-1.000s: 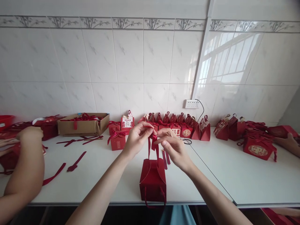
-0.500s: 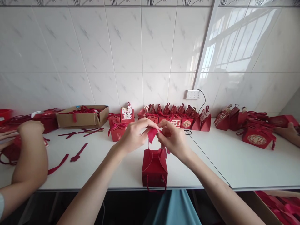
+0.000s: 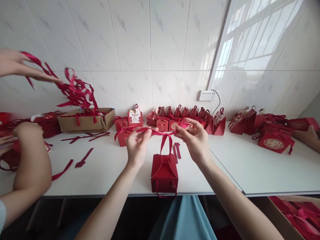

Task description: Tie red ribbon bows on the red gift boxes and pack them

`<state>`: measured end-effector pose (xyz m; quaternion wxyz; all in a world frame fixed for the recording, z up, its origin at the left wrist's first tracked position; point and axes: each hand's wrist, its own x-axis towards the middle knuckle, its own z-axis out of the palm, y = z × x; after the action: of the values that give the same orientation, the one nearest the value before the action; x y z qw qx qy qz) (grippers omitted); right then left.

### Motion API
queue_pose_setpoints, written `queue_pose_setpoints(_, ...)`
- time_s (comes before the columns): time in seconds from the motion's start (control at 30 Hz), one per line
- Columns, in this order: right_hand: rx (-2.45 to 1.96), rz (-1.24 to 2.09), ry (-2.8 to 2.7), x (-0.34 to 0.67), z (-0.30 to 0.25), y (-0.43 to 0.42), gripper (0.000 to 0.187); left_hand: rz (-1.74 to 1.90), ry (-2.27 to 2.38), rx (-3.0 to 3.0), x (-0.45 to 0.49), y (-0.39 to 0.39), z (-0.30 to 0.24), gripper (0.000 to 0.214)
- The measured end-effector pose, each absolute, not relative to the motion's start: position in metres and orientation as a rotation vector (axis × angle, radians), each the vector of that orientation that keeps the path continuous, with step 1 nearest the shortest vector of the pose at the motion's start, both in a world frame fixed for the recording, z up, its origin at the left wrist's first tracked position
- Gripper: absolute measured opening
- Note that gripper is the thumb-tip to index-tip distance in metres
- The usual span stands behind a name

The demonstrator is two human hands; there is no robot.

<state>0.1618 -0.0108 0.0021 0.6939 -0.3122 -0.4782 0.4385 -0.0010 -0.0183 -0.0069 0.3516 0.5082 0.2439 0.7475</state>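
A red gift box stands upright near the table's front edge, its corded handle hanging over the front. From its top rises a red ribbon, crossed above the box and stretched out sideways. My left hand pinches one end of the ribbon between thumb and fingers. On the other side, my right hand is closed on the opposite end. Both hands are above the box, apart from it. Just behind the box lie dark red strips.
A row of red gift boxes lines the wall. At left, a co-worker's hand lifts tangled ribbons over a cardboard box. Another person's hand is at the right edge. A carton of red boxes sits below the table.
My hands have moved apart, drawing the ribbon out between them above the box. At left, a co-worker's hand has come into view, raising a bunch of ribbons.
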Motion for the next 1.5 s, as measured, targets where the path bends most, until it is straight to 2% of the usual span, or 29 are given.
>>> queue_pose_setpoints(0.17, -0.847, 0.947, -1.007, 0.193, -0.019, -0.015, 0.065, 2.01, 0.828, 0.959, -0.022, -0.02, -0.035, 0.018)
queue_pose_setpoints(0.4, -1.079, 0.904, -0.931, 0.235, -0.05, -0.036, 0.069, 1.936, 1.146, 0.784, -0.064, -0.033, -0.073, 0.022)
queue_pose_setpoints(0.6, -1.266, 0.884, -1.006, 0.268, -0.069, -0.059, 0.067, 1.786, 1.4, 0.916, -0.096, -0.051, -0.093, 0.028)
queue_pose_setpoints(0.7, -1.436, 0.908, -1.186, 0.286, -0.078, -0.064, 0.063, 1.495, 1.612, 1.073, -0.109, -0.056, -0.095, 0.026)
queue_pose_setpoints(0.77, -1.553, 0.885, -1.377, 0.29, -0.081, -0.063, 0.055, 1.403, 1.784, 1.245, -0.111, -0.056, -0.092, 0.029)
queue_pose_setpoints(0.83, -1.587, 0.804, -1.54, 0.284, -0.081, -0.058, 0.044, 1.478, 1.851, 1.497, -0.104, -0.053, -0.086, 0.039)
queue_pose_setpoints(0.9, -1.506, 0.76, -1.647, 0.267, -0.078, -0.051, 0.037, 1.417, 1.717, 1.736, -0.09, -0.049, -0.077, 0.038)
queue_pose_setpoints(1.0, -1.324, 0.933, -1.775, 0.232, -0.072, -0.039, 0.04, 0.895, 1.39, 1.829, -0.067, -0.04, -0.066, 0.022)
queue_pose_setpoints(1.1, -1.233, 1.177, -1.846, 0.207, -0.074, -0.029, 0.047, 0.625, 1.186, 1.768, -0.055, -0.032, -0.063, 0.038)
queue_pose_setpoints(1.23, -1.156, 1.361, -1.766, 0.198, -0.08, -0.025, 0.047, 0.664, 1.099, 1.585, -0.056, -0.026, -0.071, 0.043)
queue_pose_setpoints(1.5, -1.219, 1.451, -1.69, 0.206, -0.076, -0.026, 0.045, 0.701, 1.0, 1.437, -0.063, -0.02, -0.081, 0.049)
